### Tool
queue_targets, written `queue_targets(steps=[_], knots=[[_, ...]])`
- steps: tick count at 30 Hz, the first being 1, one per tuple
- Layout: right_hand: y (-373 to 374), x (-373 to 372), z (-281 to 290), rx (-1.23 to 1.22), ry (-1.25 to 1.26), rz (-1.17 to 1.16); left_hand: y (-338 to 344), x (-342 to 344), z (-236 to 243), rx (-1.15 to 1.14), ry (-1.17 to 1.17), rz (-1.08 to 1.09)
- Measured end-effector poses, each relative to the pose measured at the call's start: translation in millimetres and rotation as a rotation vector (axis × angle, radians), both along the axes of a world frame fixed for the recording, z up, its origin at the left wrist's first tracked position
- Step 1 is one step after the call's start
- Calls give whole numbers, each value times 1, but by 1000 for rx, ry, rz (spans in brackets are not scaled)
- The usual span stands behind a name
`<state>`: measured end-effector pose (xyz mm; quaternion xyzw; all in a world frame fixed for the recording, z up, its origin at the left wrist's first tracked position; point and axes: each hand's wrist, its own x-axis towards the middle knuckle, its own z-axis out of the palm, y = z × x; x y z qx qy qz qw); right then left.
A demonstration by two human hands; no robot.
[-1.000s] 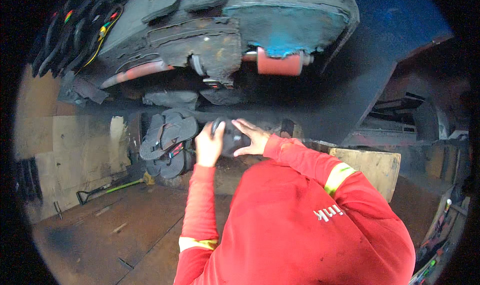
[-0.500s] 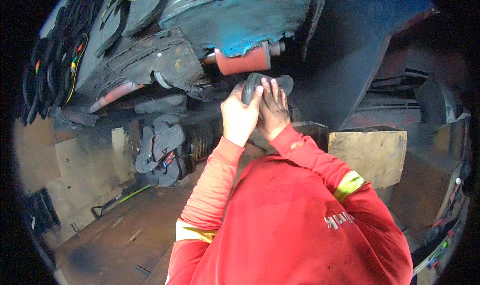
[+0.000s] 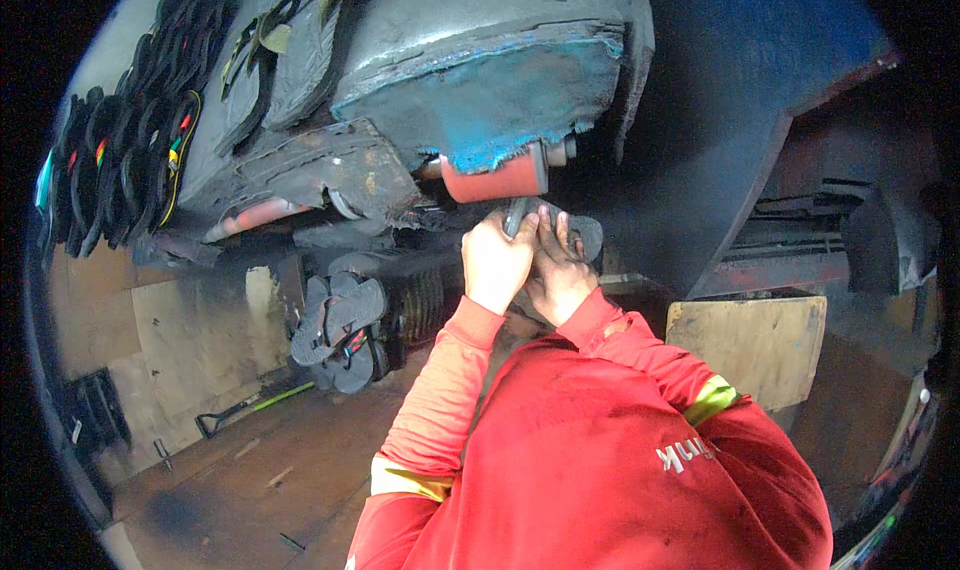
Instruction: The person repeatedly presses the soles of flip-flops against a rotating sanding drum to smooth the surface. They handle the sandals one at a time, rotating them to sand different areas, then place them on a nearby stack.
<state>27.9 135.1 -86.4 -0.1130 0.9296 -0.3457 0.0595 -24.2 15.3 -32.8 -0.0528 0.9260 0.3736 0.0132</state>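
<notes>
Both my hands are closed around a dark grey flip-flop (image 3: pixel 590 234), held just below a red sanding roller (image 3: pixel 495 179). My left hand (image 3: pixel 497 262) grips its left side, thumb on top. The fingers of my right hand (image 3: pixel 563 268), smudged black, press against it from the right. One edge of the flip-flop stands up close under the roller; whether they touch I cannot tell. Above the roller hangs a ragged hood (image 3: pixel 490 95) with worn blue paint.
Finished-looking flip-flops (image 3: pixel 125 175) stand in rows on the grey bench at upper left. More flip-flops (image 3: pixel 345 315) are piled lower down. A dark blue panel (image 3: pixel 715 120) rises on the right, above a wooden box (image 3: pixel 745 345). A yellow-green handled tool (image 3: pixel 280 397) lies on the brown floor.
My hands and the flip-flop sit lower and slightly right in the picture, as does the whole scene. The flip-flop has been turned, its edge now nearer the roller.
</notes>
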Motion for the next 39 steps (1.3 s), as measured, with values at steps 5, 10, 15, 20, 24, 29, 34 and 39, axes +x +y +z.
queue_targets(steps=[5,10,15,20,24,29,34,39], knots=[[3,0,-5,-22,127,32,1,10,12,37,90,10],[2,-4,-11,-41,285,83,-1,23,24,33,169,39],[-1,-4,-12,-38,375,107,-4,26,24,38,210,35],[4,1,-6,19,131,49,4,4,13,76,-122,51],[9,-2,-3,29,153,69,3,6,14,-36,-79,34],[7,-5,-9,-77,291,103,0,23,27,-16,157,14],[4,-6,-16,-124,512,121,-2,32,42,-2,231,-22],[8,-4,-13,-100,227,90,4,8,28,-13,-54,-18]])
